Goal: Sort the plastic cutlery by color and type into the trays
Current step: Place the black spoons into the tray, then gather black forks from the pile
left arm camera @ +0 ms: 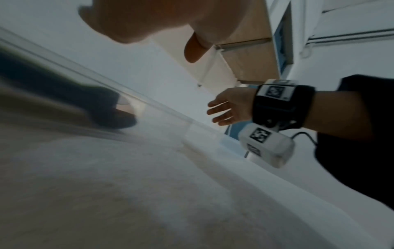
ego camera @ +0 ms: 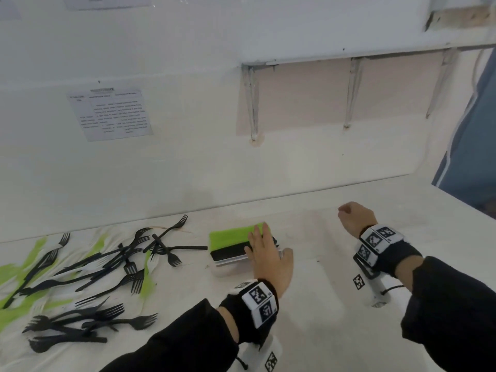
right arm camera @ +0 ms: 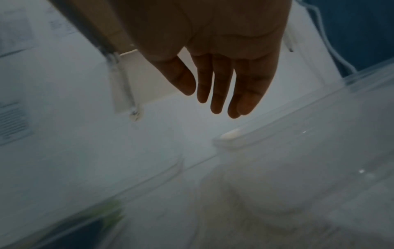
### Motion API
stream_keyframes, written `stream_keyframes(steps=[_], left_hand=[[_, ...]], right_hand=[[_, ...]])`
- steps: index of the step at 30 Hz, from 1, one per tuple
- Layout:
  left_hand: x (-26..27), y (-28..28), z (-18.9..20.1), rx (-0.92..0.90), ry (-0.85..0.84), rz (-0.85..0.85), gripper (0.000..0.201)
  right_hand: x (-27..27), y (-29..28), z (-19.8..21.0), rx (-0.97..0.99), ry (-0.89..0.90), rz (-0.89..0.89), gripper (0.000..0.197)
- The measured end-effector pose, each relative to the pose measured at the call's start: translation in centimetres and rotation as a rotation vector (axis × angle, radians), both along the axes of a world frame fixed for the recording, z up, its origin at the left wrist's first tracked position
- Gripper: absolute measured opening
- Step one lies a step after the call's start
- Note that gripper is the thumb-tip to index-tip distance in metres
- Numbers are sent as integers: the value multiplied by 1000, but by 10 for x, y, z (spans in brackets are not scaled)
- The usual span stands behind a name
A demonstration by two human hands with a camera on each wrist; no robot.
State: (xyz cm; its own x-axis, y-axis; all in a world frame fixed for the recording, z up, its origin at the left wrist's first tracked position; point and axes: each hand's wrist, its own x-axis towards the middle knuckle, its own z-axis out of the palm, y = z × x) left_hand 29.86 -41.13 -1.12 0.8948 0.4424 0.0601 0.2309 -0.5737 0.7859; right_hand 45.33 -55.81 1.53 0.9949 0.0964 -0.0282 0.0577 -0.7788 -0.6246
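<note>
A stack of clear trays [ego camera: 228, 267], green and black on top, stands mid-table. My left hand [ego camera: 264, 251] lies flat on it, fingers straight, thumb at its right side. The left wrist view shows the palm [left arm camera: 136, 20] above a clear tray rim [left arm camera: 149, 107]. To the right, my right hand [ego camera: 354, 218] hovers above the table and holds nothing. Its fingers [right arm camera: 215, 84] hang straight and relaxed beside another clear tray [right arm camera: 277, 139]. Several black forks [ego camera: 118, 259] lie scattered at left, mixed with green cutlery [ego camera: 16, 272] and pale pieces.
A white cloth [ego camera: 308, 331] covers the table, which meets a white wall at the back. A printed sheet [ego camera: 111, 114] is stuck to the wall, with shelf brackets [ego camera: 252, 103] above. A blue panel [ego camera: 472, 146] stands at far right.
</note>
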Motion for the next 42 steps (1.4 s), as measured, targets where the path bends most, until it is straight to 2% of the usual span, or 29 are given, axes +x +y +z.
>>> stream_keyframes(steps=[3, 7, 12, 17, 19, 24, 27, 30, 37, 42], left_hand=[[17, -48, 0, -228, -91, -204, 63], [55, -103, -4, -311, 79, -271, 57], [104, -139, -9, -426, 187, -90, 62], [132, -154, -17, -545, 181, 84, 66], [138, -158, -21, -595, 150, 134, 65], [147, -161, -27, -575, 128, 240, 58], [151, -161, -29, -538, 151, 273, 48], [152, -159, -32, -524, 149, 297, 48], [142, -166, -29, -459, 168, 225, 48], [106, -165, -36, -462, 173, 156, 46]], right_hand=[[29, -38, 6, -12, -50, -51, 32], [72, -94, 6, -159, -57, -123, 36], [109, -155, -1, -298, 59, -218, 46], [141, -196, -26, -186, 244, -157, 64], [150, -204, -30, -120, 266, -138, 64], [165, -216, -39, -3, 339, -159, 49], [166, -215, -41, -13, 321, -171, 43], [164, -217, -42, -55, 297, -117, 37], [148, -237, -46, -193, 304, -67, 37], [102, -249, -40, -248, 323, -108, 37]])
